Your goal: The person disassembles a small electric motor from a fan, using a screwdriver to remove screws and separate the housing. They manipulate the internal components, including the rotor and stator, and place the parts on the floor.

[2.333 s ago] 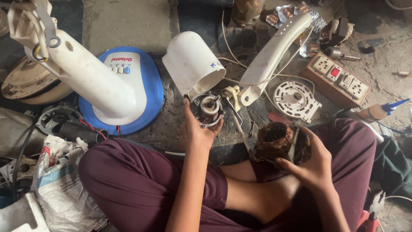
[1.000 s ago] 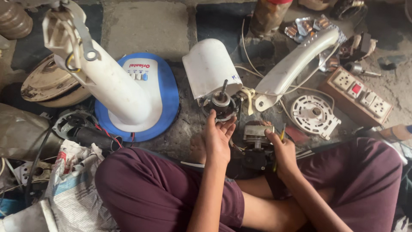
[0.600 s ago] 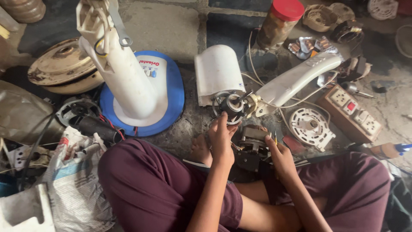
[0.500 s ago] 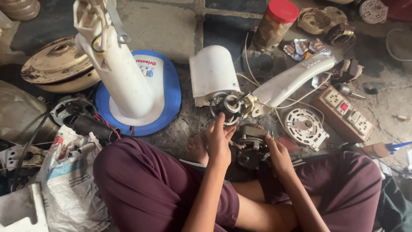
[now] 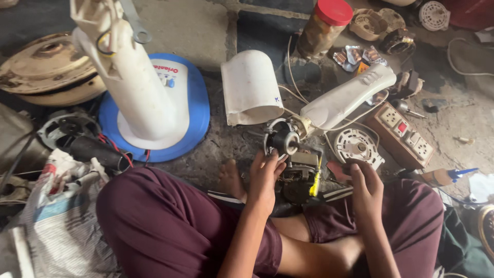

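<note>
On the concrete floor (image 5: 195,20), between the seated person's knees, a small fan motor (image 5: 293,164) is standing. The left hand (image 5: 263,177) is gripping its side, fingers curled closed. The right hand (image 5: 366,188) is hovering just beside it, fingers loosely bent around nothing. A white cover (image 5: 251,87) and blue fan base (image 5: 193,110) are lying behind.

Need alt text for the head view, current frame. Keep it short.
A person sitting cross-legged on a cluttered floor holds a small fan motor with the left hand, while the right hand rests beside it. Around them lie a white motor cover, a blue-and-white fan base, a power strip and a red-lidded jar.
</note>
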